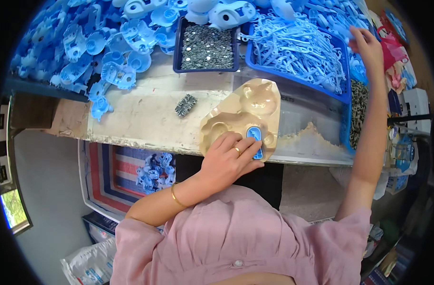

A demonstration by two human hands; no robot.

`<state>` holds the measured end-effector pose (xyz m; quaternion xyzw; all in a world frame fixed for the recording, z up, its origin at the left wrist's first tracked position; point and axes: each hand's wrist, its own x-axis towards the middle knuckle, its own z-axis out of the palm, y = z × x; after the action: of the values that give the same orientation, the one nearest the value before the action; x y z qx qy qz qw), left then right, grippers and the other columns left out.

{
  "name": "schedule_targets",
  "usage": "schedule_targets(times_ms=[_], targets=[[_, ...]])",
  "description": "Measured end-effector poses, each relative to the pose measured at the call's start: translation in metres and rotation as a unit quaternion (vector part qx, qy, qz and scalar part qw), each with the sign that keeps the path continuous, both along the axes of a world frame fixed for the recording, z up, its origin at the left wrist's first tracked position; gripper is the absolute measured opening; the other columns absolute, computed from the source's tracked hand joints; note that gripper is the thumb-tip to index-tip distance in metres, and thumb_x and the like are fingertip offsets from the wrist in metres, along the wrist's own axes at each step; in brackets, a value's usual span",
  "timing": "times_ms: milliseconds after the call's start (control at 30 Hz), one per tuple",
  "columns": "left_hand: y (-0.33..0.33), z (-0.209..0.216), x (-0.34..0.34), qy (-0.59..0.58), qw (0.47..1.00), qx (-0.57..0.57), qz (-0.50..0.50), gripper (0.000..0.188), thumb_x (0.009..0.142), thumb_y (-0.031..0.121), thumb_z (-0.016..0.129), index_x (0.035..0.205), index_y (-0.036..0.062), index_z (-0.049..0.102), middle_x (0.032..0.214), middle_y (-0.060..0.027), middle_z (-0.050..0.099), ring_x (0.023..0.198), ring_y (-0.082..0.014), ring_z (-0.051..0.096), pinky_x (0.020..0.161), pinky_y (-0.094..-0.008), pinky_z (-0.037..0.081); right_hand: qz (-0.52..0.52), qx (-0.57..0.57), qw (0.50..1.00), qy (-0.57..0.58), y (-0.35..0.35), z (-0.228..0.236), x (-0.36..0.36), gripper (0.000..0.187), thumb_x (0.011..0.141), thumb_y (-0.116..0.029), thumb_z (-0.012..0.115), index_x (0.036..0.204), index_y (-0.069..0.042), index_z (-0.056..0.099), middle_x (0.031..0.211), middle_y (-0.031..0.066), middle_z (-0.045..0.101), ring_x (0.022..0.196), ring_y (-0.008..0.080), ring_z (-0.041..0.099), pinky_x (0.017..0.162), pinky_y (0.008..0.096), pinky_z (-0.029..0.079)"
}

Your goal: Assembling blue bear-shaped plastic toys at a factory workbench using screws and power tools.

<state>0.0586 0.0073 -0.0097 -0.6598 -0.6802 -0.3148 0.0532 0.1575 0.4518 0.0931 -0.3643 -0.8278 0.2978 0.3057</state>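
Pale and worn, the tabletop (pixel 145 107) is stretching across the view, its far side carrying heaps of blue plastic parts (pixel 84 52). Taking the tan molded tray (pixel 226 114) as the clock's center, those heaps are spreading from ten o'clock round to one. A dark bin (pixel 205 71) is standing at eleven o'clock, holding small metal discs (pixel 207 47). At one o'clock a blue basket (pixel 293 81) is brimming with light blue sticks (pixel 297 52), while small brownish pieces (pixel 359 114) are filling another container at three. A dark metallic cluster (pixel 186 105) is lying alone on the tabletop at nine. Below the edge, toward eight, a striped lining (pixel 103 180) is showing inside a bin where more blue pieces (pixel 155 173) are sitting.

The tray itself is lying at the near edge, and a blue piece (pixel 253 133) is sitting in it, toward its five o'clock side. Over that piece the left hand (pixel 231 154) is reaching, its fingers bending close together and touching it; I cannot tell whether this grip is pinching or only pressing. At two o'clock the right hand (pixel 368 45) is hovering above the blue parts beyond the basket, fingers curving loosely; its fingertips are looking blurred, so whether that grip is holding anything is staying unclear.
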Motion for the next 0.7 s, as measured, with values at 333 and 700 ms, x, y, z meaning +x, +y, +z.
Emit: schedule_targets(times_ms=[333,700], targets=[[-0.051,0.002,-0.033,-0.04,0.986,0.161,-0.015,0.023,0.081,0.014,0.077,0.103,0.0078,0.072,0.107,-0.0047,0.071,0.086,-0.026,0.065,0.079,-0.0384,0.055,0.456,-0.088,0.873,-0.149,-0.267,-0.032,-0.033,0.033,0.082,-0.001,0.069,0.115,-0.004,0.068,0.101,0.0109,0.068,0.078,0.0191,0.069,0.069,0.0321,0.053],[-0.189,-0.034,-0.232,0.231,0.814,-0.029,0.532,0.029,0.092,0.019,0.066,0.12,0.0098,0.065,0.122,-0.0097,0.068,0.111,-0.0324,0.061,0.099,-0.047,0.047,0.483,0.127,0.847,-0.181,-0.29,-0.06,-0.06,0.03,0.083,-0.002,0.066,0.11,-0.013,0.073,0.108,0.0063,0.069,0.09,0.0275,0.069,0.076,0.0367,0.055]])
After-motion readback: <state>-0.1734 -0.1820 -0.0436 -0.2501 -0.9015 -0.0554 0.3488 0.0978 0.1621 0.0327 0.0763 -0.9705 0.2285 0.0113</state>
